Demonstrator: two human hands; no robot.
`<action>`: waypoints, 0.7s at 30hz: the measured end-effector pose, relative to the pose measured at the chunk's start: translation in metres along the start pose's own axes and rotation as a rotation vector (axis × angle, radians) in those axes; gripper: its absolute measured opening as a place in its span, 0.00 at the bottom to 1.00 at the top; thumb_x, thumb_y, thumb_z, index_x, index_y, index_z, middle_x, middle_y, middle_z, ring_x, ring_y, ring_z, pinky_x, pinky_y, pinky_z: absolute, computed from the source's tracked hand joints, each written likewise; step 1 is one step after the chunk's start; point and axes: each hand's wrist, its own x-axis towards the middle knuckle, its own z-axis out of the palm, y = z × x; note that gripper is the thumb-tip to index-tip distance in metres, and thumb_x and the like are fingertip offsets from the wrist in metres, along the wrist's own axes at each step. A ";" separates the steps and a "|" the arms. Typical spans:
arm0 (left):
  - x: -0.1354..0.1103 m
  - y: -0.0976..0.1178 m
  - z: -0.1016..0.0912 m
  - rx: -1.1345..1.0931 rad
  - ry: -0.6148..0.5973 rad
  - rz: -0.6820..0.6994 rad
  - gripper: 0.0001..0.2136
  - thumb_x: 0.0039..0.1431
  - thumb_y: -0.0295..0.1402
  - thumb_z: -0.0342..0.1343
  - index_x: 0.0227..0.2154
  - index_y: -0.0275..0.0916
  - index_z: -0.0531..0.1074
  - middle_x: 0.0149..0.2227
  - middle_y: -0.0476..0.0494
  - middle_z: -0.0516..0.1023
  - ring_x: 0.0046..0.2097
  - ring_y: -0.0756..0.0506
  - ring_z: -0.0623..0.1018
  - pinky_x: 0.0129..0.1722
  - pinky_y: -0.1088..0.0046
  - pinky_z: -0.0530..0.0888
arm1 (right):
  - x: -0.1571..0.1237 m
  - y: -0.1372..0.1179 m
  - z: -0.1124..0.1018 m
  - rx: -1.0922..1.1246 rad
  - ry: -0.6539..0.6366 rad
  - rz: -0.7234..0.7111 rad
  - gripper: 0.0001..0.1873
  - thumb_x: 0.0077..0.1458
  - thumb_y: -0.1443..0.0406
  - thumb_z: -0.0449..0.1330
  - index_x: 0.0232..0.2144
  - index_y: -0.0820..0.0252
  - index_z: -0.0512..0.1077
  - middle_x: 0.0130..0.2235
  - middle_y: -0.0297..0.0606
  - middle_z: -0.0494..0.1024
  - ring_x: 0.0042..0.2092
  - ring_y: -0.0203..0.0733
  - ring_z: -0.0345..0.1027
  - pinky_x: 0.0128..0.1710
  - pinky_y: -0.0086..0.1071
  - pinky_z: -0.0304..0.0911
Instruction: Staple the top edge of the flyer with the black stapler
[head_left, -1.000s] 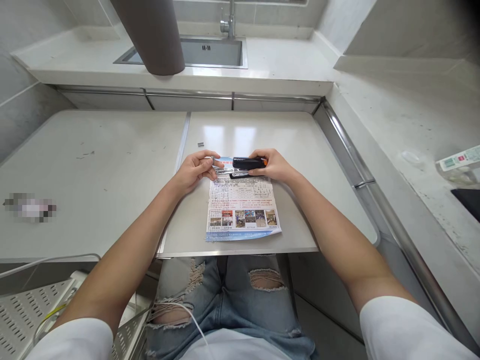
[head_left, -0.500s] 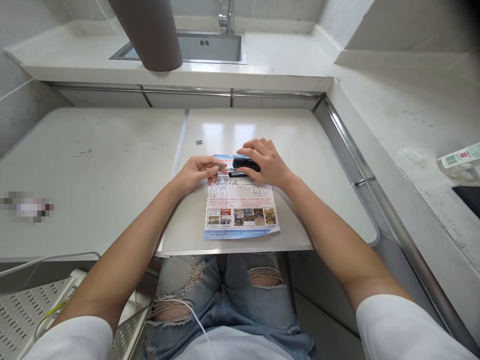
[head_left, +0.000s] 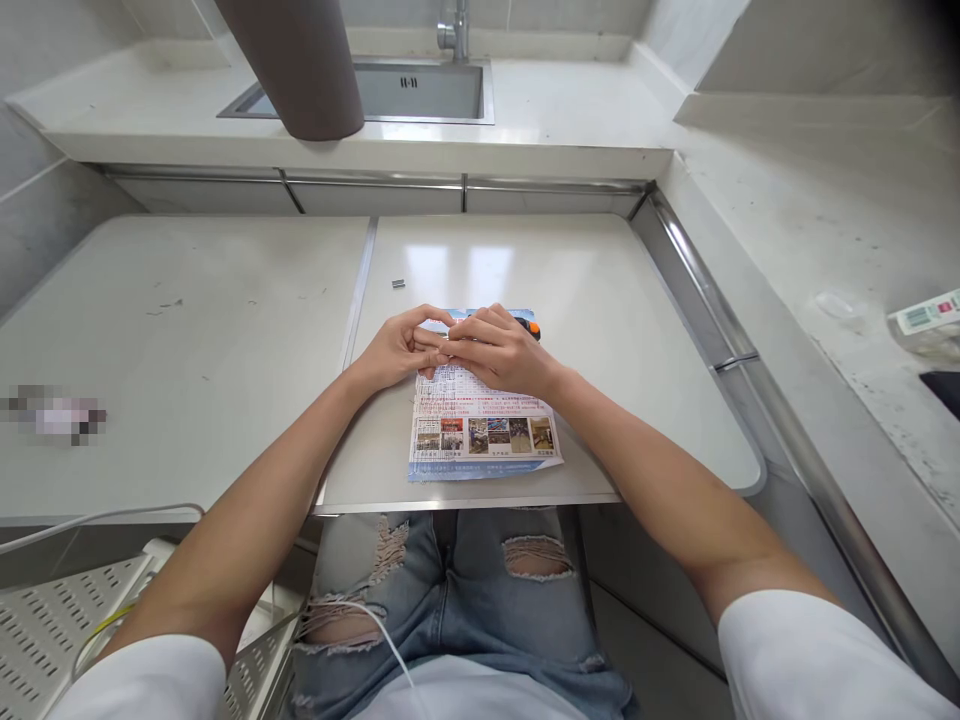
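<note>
My left hand is closed in a pinch over the upper part of a printed leaflet; what its fingertips hold is hidden. Against those fingertips, my right hand brings its bent fingers and thumb together, also closed on something too small to make out. Behind the right hand lies a black stapler with an orange end. Most of the stapler is covered by that hand. Text and a row of photos show on the leaflet's lower half.
Two short staple strips lie on the folding table beyond my hands. Small dark bits are scattered at left, near a blurred-out item. A brown cylinder stands before the sink. A metal rail borders the right side.
My right hand has come off the stapler's top and moved left to meet my left hand's fingertips. The stapler's orange end now shows. My left hand has barely shifted.
</note>
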 end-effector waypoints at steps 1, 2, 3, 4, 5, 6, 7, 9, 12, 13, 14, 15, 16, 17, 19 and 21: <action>0.000 0.000 0.000 0.000 0.006 0.003 0.26 0.54 0.43 0.74 0.51 0.41 0.72 0.32 0.45 0.85 0.23 0.51 0.78 0.25 0.76 0.76 | 0.000 0.000 0.001 0.005 0.008 0.003 0.14 0.74 0.64 0.54 0.56 0.45 0.73 0.49 0.37 0.77 0.46 0.45 0.66 0.46 0.43 0.59; 0.000 0.000 0.000 0.001 0.013 0.006 0.26 0.54 0.43 0.74 0.51 0.41 0.73 0.33 0.44 0.86 0.23 0.51 0.78 0.25 0.76 0.76 | 0.000 0.001 0.001 0.010 0.019 0.004 0.14 0.74 0.64 0.54 0.56 0.45 0.73 0.49 0.37 0.77 0.46 0.45 0.66 0.45 0.43 0.59; -0.001 0.001 0.000 0.005 0.021 0.011 0.26 0.53 0.43 0.75 0.51 0.40 0.73 0.34 0.43 0.86 0.23 0.51 0.78 0.25 0.76 0.76 | 0.000 0.001 0.001 0.014 0.032 0.004 0.13 0.74 0.64 0.54 0.55 0.46 0.73 0.48 0.37 0.77 0.46 0.45 0.66 0.45 0.43 0.59; -0.001 0.002 0.000 0.011 0.030 0.016 0.26 0.53 0.43 0.75 0.50 0.40 0.73 0.35 0.43 0.87 0.23 0.51 0.78 0.25 0.75 0.77 | 0.000 0.001 0.001 0.019 0.045 0.004 0.13 0.74 0.64 0.54 0.54 0.46 0.74 0.48 0.37 0.77 0.45 0.45 0.66 0.45 0.43 0.59; -0.001 0.002 -0.001 0.017 0.037 0.024 0.25 0.53 0.43 0.75 0.50 0.40 0.74 0.36 0.42 0.87 0.23 0.51 0.78 0.25 0.75 0.77 | 0.000 0.000 0.001 0.024 0.054 0.003 0.12 0.74 0.64 0.54 0.53 0.47 0.74 0.47 0.37 0.78 0.45 0.44 0.66 0.44 0.42 0.59; -0.002 0.003 -0.001 0.022 0.043 0.034 0.25 0.54 0.43 0.74 0.50 0.40 0.74 0.37 0.41 0.87 0.23 0.51 0.78 0.25 0.75 0.77 | 0.000 0.000 0.001 0.028 0.059 0.005 0.12 0.74 0.64 0.54 0.52 0.47 0.75 0.47 0.37 0.78 0.45 0.44 0.66 0.44 0.42 0.59; -0.002 0.003 -0.001 0.026 0.044 0.043 0.25 0.54 0.44 0.74 0.50 0.39 0.74 0.38 0.40 0.87 0.23 0.51 0.78 0.26 0.75 0.78 | 0.000 0.001 0.000 0.031 0.064 0.012 0.11 0.74 0.64 0.54 0.51 0.48 0.75 0.47 0.37 0.78 0.45 0.44 0.66 0.44 0.42 0.59; -0.002 0.004 -0.002 0.032 0.038 0.067 0.26 0.56 0.46 0.73 0.51 0.39 0.73 0.39 0.39 0.87 0.23 0.50 0.79 0.27 0.73 0.78 | 0.000 0.003 -0.005 0.031 0.077 0.053 0.11 0.74 0.63 0.54 0.49 0.48 0.76 0.46 0.37 0.77 0.44 0.44 0.66 0.45 0.43 0.59; 0.000 0.004 -0.004 0.059 0.080 0.119 0.24 0.60 0.50 0.68 0.50 0.39 0.74 0.36 0.40 0.86 0.22 0.51 0.77 0.25 0.73 0.76 | -0.004 0.017 -0.018 -0.011 0.127 0.216 0.10 0.73 0.61 0.54 0.45 0.49 0.77 0.44 0.39 0.77 0.45 0.48 0.67 0.49 0.48 0.60; 0.001 0.003 -0.004 0.078 0.117 0.133 0.22 0.61 0.51 0.67 0.48 0.40 0.74 0.34 0.41 0.86 0.22 0.52 0.75 0.25 0.74 0.74 | -0.008 0.026 -0.024 -0.039 0.148 0.298 0.10 0.72 0.59 0.55 0.44 0.50 0.77 0.44 0.40 0.77 0.47 0.50 0.68 0.51 0.50 0.60; 0.002 0.003 -0.005 0.103 0.167 0.143 0.21 0.63 0.52 0.64 0.47 0.40 0.74 0.32 0.43 0.85 0.21 0.52 0.74 0.24 0.74 0.73 | -0.014 0.037 -0.031 -0.073 0.171 0.390 0.11 0.71 0.58 0.55 0.43 0.51 0.77 0.44 0.42 0.76 0.48 0.54 0.68 0.53 0.53 0.60; 0.002 0.002 -0.006 0.139 0.226 0.147 0.19 0.65 0.52 0.62 0.45 0.41 0.75 0.30 0.44 0.83 0.21 0.52 0.74 0.24 0.73 0.72 | -0.021 0.049 -0.037 -0.110 0.193 0.491 0.12 0.70 0.56 0.56 0.43 0.52 0.78 0.44 0.44 0.76 0.50 0.57 0.68 0.54 0.56 0.59; 0.002 0.000 -0.008 0.193 0.292 0.147 0.18 0.67 0.52 0.60 0.44 0.41 0.75 0.28 0.46 0.82 0.21 0.51 0.73 0.24 0.73 0.71 | -0.029 0.062 -0.043 -0.147 0.213 0.593 0.13 0.69 0.55 0.57 0.42 0.54 0.78 0.44 0.46 0.75 0.52 0.61 0.67 0.55 0.59 0.59; 0.003 -0.002 -0.012 0.277 0.352 0.140 0.17 0.68 0.51 0.58 0.42 0.41 0.75 0.27 0.47 0.80 0.22 0.51 0.73 0.25 0.72 0.71 | -0.039 0.076 -0.048 -0.182 0.232 0.693 0.14 0.68 0.55 0.57 0.41 0.55 0.78 0.44 0.48 0.75 0.53 0.63 0.67 0.56 0.61 0.59; 0.002 -0.006 -0.021 0.535 0.442 0.105 0.13 0.69 0.47 0.56 0.39 0.42 0.75 0.27 0.48 0.78 0.25 0.48 0.74 0.30 0.69 0.73 | -0.059 0.102 -0.054 -0.226 0.245 0.884 0.15 0.66 0.55 0.58 0.39 0.57 0.79 0.41 0.48 0.75 0.51 0.62 0.69 0.56 0.61 0.61; 0.001 -0.011 -0.032 0.848 0.461 0.032 0.09 0.67 0.42 0.59 0.38 0.43 0.76 0.29 0.48 0.79 0.30 0.45 0.76 0.37 0.65 0.74 | -0.076 0.121 -0.055 -0.216 0.245 1.062 0.14 0.63 0.56 0.60 0.38 0.58 0.80 0.37 0.47 0.76 0.46 0.58 0.71 0.54 0.56 0.66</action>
